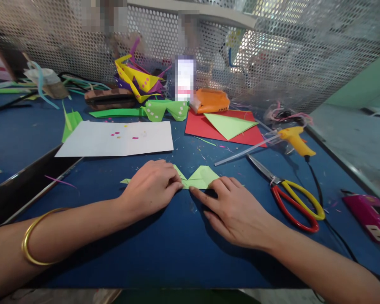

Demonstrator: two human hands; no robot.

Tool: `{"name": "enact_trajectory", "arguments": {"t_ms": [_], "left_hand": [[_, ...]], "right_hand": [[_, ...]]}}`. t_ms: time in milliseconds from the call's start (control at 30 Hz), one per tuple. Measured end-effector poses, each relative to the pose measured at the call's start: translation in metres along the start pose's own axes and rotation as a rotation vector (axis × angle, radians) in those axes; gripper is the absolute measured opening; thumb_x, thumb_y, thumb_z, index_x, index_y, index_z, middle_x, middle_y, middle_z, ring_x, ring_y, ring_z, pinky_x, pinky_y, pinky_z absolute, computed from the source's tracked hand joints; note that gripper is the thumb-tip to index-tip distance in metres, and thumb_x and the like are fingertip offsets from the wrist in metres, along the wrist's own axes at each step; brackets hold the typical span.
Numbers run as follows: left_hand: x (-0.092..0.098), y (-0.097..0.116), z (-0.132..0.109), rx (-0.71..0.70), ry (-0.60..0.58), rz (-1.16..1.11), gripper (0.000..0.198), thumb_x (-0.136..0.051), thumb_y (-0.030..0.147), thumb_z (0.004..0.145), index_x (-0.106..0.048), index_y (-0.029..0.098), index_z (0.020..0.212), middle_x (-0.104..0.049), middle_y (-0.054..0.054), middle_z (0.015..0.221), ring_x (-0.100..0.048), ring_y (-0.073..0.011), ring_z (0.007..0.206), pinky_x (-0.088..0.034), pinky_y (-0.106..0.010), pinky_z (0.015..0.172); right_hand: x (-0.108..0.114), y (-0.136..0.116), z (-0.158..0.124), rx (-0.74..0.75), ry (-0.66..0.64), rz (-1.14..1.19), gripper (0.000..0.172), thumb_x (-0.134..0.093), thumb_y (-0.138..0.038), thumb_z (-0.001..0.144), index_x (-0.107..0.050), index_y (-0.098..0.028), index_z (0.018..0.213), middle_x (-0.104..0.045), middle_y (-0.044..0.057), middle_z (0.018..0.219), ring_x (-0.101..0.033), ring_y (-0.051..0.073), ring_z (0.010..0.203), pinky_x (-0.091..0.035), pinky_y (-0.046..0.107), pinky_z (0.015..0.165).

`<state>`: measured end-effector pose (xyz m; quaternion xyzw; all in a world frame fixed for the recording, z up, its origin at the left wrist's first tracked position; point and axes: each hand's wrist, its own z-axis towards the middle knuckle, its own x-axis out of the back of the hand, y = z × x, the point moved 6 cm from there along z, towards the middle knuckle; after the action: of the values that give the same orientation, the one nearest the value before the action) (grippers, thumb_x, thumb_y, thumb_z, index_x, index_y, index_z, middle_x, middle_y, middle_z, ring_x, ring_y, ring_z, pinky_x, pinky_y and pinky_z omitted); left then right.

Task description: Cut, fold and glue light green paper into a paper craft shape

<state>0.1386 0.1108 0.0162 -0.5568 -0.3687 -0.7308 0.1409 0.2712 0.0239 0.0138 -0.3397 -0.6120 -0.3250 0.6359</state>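
Head view: one pale green paper (204, 175), folded, with a V-shaped notch along its far edge, lying at the middle of the blue table (123, 249), between both hands. Left hand (150, 185): fingers curled well in, thumb and fingertips at the paper's middle; whether it pinches or merely presses cannot be told. Right hand (236, 209): palm down, fingers loosely spread, index fingertip at the near edge, nothing gripped. Progress, as judged: folding well along, smoothing or creasing in hand; no squares visible on the piece, whereas the green paper glasses (155, 110), far side, bear pale ones. Right side: scissors (274, 180), lying free; yellow glue gun (296, 138), likewise not in hand.
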Motion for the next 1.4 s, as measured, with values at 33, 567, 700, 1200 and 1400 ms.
{"name": "enact_trajectory", "arguments": {"t_ms": [33, 567, 700, 1200, 1400], "left_hand": [[0.0, 0.0, -0.001, -0.004, 0.008, -0.003, 0.02, -0.058, 0.022, 0.085, -0.066, 0.018, 0.067, -0.067, -0.002, 0.072, -0.058, -0.0186, 0.076, -0.041, -0.034, 0.072], [0.007, -0.013, -0.009, 0.088, 0.017, -0.107, 0.014, -0.062, 0.02, 0.081, -0.067, 0.021, 0.068, -0.067, 0.002, 0.073, -0.058, -0.0165, 0.077, -0.038, -0.032, 0.073], [0.005, -0.016, -0.005, 0.102, -0.038, -0.139, 0.014, -0.062, 0.023, 0.081, -0.067, 0.021, 0.068, -0.066, 0.002, 0.071, -0.057, -0.0164, 0.076, -0.04, -0.03, 0.071], [0.011, -0.022, -0.013, 0.128, 0.045, -0.146, 0.015, -0.064, 0.025, 0.08, -0.07, 0.023, 0.067, -0.069, 0.001, 0.07, -0.059, -0.0165, 0.073, -0.042, -0.03, 0.07], [0.013, -0.017, -0.008, 0.091, -0.003, -0.042, 0.019, -0.061, 0.025, 0.081, -0.068, 0.022, 0.064, -0.067, 0.001, 0.067, -0.058, -0.0175, 0.073, -0.04, -0.032, 0.069]], "right_hand": [[0.001, 0.0, 0.001, 0.005, 0.001, -0.009, 0.05, -0.038, -0.037, 0.095, -0.043, -0.019, 0.142, -0.05, 0.011, 0.096, -0.042, 0.025, 0.085, -0.033, 0.039, 0.074], [-0.009, 0.01, 0.009, 0.099, -0.032, 0.132, 0.049, -0.041, -0.031, 0.095, -0.042, -0.02, 0.142, -0.049, 0.011, 0.102, -0.044, 0.024, 0.088, -0.035, 0.04, 0.079], [-0.008, 0.012, 0.008, 0.086, -0.017, 0.17, 0.048, -0.04, -0.031, 0.095, -0.042, -0.022, 0.142, -0.049, 0.011, 0.103, -0.045, 0.024, 0.089, -0.036, 0.04, 0.08], [-0.009, 0.01, 0.017, 0.147, -0.064, 0.134, 0.051, -0.038, -0.034, 0.096, -0.037, -0.023, 0.146, -0.049, 0.009, 0.098, -0.045, 0.024, 0.088, -0.034, 0.038, 0.078], [-0.008, 0.012, 0.02, 0.162, -0.041, 0.168, 0.05, -0.039, -0.028, 0.094, -0.041, -0.022, 0.144, -0.049, 0.009, 0.094, -0.045, 0.022, 0.083, -0.034, 0.037, 0.076]]}}
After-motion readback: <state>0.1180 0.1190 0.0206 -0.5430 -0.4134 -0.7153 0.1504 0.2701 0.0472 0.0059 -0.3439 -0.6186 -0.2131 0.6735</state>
